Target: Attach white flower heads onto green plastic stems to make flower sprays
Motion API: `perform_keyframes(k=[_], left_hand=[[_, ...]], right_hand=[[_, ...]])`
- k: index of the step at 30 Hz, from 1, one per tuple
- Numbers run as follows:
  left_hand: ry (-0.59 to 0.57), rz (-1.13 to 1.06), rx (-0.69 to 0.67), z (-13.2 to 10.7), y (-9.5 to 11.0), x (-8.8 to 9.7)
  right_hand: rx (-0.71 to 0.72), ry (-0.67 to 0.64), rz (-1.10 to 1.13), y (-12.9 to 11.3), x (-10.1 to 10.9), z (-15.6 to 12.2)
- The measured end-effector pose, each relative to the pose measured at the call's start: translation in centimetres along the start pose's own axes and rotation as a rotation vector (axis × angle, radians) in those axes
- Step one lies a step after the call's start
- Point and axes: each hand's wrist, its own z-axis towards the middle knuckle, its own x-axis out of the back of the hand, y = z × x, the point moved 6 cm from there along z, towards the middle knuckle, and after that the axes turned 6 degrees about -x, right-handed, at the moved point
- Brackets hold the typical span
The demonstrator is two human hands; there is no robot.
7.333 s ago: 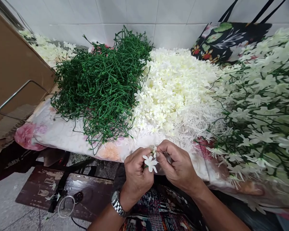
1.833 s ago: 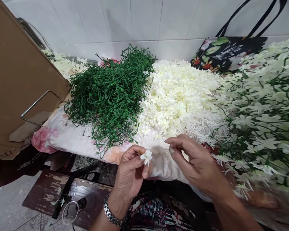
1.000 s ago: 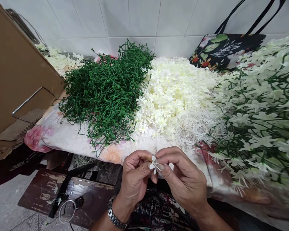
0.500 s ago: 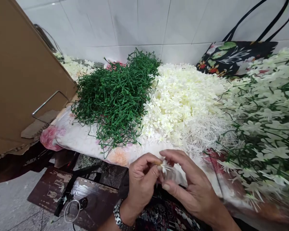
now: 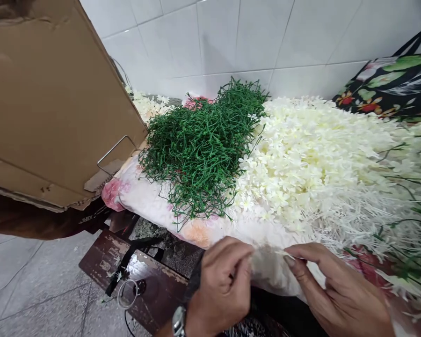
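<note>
My left hand [image 5: 226, 278], with a metal watch at the wrist, is closed in a pinch in front of the cloth's edge; whatever its fingertips hold is hidden. To its right, my right hand [image 5: 337, 285] pinches a thin white flower piece [image 5: 281, 252] between thumb and forefinger, its tip pointing toward the left hand. Just beyond both hands lies the flowered cloth [image 5: 147, 206]. On it rest a tangled heap of green plastic stems [image 5: 203, 150] and, beside that, a wide pile of white artificial blossoms [image 5: 294, 154]. Thin white strands [image 5: 354, 210] lie at the pile's near right.
A large cardboard box [image 5: 56, 93] with a wire handle stands at the left. Below the cloth is a worn brown bench [image 5: 157, 290] bearing a white ring [image 5: 127, 294]. A flower-patterned bag [image 5: 396, 86] leans by the tiled wall [image 5: 224, 37]. Stemmed blossoms crowd the right edge.
My hands have drawn apart from close around a small white flower; the right has moved away to the right with a thin white piece. The view has turned left.
</note>
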Motion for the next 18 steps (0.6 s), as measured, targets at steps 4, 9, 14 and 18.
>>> perform_keyframes(k=[4,9,14,18], left_hand=[[0.375,0.494,-0.07,-0.6,-1.3,6.9],[0.332,0.736,0.136,-0.1,-4.9,10.1],[0.189,0.566,0.195,0.5,-5.2,8.2],[0.203,0.322,0.214,1.3,-3.9,5.9]], right_hand=[[0.004,0.037,-0.085,0.6,-0.2,-0.6],[-0.07,0.049,-0.108,0.9,-0.6,-1.7],[-0.065,0.045,-0.093,0.8,-0.7,-1.5],[0.082,0.05,-0.117,0.3,-0.7,-0.9]])
